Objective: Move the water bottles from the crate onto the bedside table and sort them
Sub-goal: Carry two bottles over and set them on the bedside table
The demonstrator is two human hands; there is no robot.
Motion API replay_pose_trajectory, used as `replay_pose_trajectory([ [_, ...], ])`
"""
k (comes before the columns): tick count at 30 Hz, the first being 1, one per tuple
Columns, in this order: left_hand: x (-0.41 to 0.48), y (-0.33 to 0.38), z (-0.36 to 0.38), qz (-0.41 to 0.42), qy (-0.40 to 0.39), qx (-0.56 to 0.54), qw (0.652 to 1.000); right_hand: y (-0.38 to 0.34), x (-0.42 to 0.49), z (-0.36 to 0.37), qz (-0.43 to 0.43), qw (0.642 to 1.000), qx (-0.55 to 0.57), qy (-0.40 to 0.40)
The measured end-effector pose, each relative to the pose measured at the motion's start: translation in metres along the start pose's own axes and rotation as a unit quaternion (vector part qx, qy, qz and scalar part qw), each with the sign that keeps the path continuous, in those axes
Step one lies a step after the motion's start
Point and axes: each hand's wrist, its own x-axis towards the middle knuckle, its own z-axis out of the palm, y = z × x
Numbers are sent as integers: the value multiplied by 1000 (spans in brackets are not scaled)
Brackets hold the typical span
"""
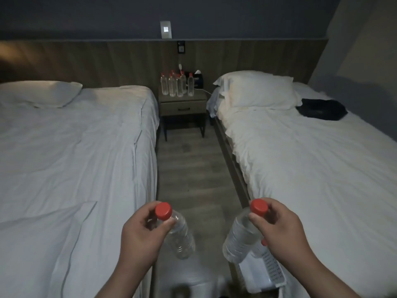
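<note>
Though the crate (268, 271) is half hidden, left hand (139, 235) and right hand (277, 229) grip bottles (180, 237) (240, 239).

Dim, grainy room (bowed edges)

Two hands showed at the bottom of the frame, the left hand (137, 231) and the right hand (279, 229). Each held one red-capped bottle: the left-hand bottle (180, 235) and the right-hand bottle (238, 237). About six table bottles (179, 88) stood on the one bedside table (182, 105) at upper centre. There were two beds, the left bed (64, 147) and the right bed (300, 158), and two pillows, the left pillow (40, 93) and the right pillow (257, 89). One white crate (268, 269) was at lower right.
</note>
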Motion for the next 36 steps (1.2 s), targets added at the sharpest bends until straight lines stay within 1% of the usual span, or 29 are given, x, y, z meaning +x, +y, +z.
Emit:
replay_pose_trajectory([
  [4, 33, -3, 7, -22, 19, -4, 1000, -3, 40, 16, -8, 1000, 2, -25],
  [8, 82, -8, 29, -31, 22, 27, 999, -5, 96, 27, -11, 998, 9, -55],
  [11, 124, -10, 48, -39, 26, 52, 998, -3, 146, 32, -9, 998, 14, -61],
  [15, 184, -4, 70, -40, 30, 87, 995, -5, 211, 42, -16, 997, 7, -79],
  [18, 222, 2, 77, -33, 54, 85, 994, -15, 255, 55, -37, 994, 9, -101],
  [21, 252, 6, 75, -24, 86, 66, 994, -29, 295, 76, -58, 991, -2, -124],
  [26, 297, 4, 60, -34, 130, 54, 989, -55, 348, 117, -67, 984, 10, -163],
  [33, 387, -24, 28, -58, 144, 75, 985, -80, 428, 192, -88, 978, -4, -189],
  [36, 440, -37, 17, -64, 137, 96, 984, -91, 471, 219, -103, 977, -50, -178],
])
